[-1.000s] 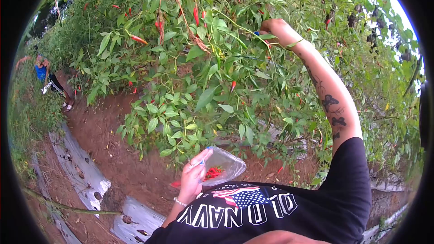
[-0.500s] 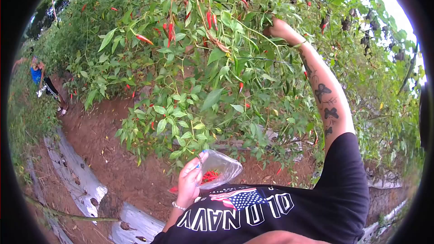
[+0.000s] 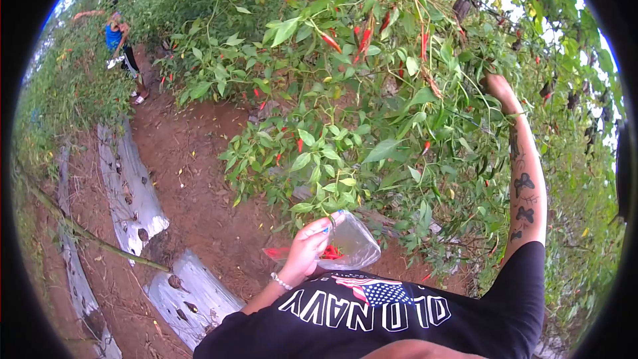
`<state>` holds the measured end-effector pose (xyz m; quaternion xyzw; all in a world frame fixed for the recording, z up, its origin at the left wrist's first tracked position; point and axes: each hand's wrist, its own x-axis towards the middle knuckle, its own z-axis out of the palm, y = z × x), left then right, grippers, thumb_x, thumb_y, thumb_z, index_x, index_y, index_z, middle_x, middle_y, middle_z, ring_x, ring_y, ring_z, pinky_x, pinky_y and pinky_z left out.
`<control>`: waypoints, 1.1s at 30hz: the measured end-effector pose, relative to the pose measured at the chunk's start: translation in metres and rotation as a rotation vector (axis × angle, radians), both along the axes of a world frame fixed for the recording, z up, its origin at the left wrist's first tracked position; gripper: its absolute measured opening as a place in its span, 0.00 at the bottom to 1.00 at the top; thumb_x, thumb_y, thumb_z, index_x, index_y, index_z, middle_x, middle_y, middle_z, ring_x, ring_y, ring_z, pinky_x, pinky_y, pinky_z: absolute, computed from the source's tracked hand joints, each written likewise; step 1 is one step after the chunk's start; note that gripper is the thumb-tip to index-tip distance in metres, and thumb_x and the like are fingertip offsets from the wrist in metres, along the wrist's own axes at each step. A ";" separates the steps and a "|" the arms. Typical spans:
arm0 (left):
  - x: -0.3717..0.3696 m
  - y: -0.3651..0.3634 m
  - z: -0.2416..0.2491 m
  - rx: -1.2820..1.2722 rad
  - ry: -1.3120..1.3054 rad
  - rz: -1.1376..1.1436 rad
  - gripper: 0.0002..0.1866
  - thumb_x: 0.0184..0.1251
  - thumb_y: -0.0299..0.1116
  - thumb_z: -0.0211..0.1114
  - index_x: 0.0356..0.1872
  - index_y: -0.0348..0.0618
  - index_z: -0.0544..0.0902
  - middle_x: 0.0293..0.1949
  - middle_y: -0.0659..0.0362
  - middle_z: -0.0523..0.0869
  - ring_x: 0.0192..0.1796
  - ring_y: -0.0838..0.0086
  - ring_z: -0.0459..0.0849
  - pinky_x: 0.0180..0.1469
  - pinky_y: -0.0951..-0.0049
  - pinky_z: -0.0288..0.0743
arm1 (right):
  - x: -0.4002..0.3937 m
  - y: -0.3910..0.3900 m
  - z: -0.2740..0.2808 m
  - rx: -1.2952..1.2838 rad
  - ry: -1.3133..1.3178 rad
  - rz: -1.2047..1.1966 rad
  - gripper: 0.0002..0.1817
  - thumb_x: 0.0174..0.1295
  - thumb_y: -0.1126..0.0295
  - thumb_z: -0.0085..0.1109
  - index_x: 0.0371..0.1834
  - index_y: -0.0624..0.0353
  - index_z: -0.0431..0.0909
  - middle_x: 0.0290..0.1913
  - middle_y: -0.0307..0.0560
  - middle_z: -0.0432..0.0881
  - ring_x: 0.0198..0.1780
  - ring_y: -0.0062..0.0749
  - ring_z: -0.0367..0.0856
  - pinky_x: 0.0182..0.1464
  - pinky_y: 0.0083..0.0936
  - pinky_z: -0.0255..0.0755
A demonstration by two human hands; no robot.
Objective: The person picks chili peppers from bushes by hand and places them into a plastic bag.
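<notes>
My left hand [image 3: 308, 250] is closed on the rim of a clear plastic bag [image 3: 362, 239] in front of my shirt. Red chili peppers [image 3: 330, 252] lie inside the bag. Up at the right, my right hand [image 3: 498, 88] reaches among the leaves of a chili plant [image 3: 392, 149]. Its fingers look curled, but leaves partly cover them, and what they grip is hidden. Ripe red chilies [image 3: 364, 41] hang from the stems to the left of this hand. Some green ones hang lower in the foliage.
Another person [image 3: 119, 43] in a blue top stands among plants at the far left. A dirt path [image 3: 193, 159] runs between the rows. Grey plastic mulch [image 3: 136, 189] with holes and a long thin stick [image 3: 100, 239] lie on the left side.
The view has swung left, so the plants, the other person and both my hands appear farther right. My left hand still holds the bag, and my right hand is still in the foliage.
</notes>
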<state>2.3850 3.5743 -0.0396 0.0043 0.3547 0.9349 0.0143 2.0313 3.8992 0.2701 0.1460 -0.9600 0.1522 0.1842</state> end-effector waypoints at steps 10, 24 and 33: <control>0.005 -0.002 0.002 0.049 -0.042 0.072 0.20 0.60 0.18 0.45 0.55 0.29 0.65 0.52 0.50 0.74 0.18 0.89 0.60 0.19 0.89 0.55 | 0.036 -0.029 0.003 -1.058 -0.616 0.185 0.32 0.61 0.50 0.24 0.49 0.68 0.69 0.40 0.53 0.77 0.32 0.34 0.76 0.36 0.24 0.71; 0.006 0.000 0.004 0.093 -0.041 0.067 0.18 0.59 0.19 0.48 0.53 0.31 0.69 0.41 0.58 0.79 0.18 0.89 0.60 0.19 0.90 0.54 | 0.060 -0.033 -0.013 -1.120 -0.731 0.289 0.11 0.60 0.71 0.46 0.43 0.65 0.70 0.33 0.48 0.77 0.30 0.28 0.78 0.21 0.21 0.71; 0.008 -0.003 0.013 0.010 -0.077 0.067 0.20 0.60 0.19 0.46 0.55 0.31 0.66 0.48 0.53 0.77 0.17 0.88 0.60 0.17 0.87 0.53 | 0.042 -0.025 -0.036 -1.433 -0.832 0.275 0.15 0.61 0.63 0.44 0.49 0.54 0.71 0.39 0.43 0.77 0.38 0.28 0.77 0.29 0.28 0.71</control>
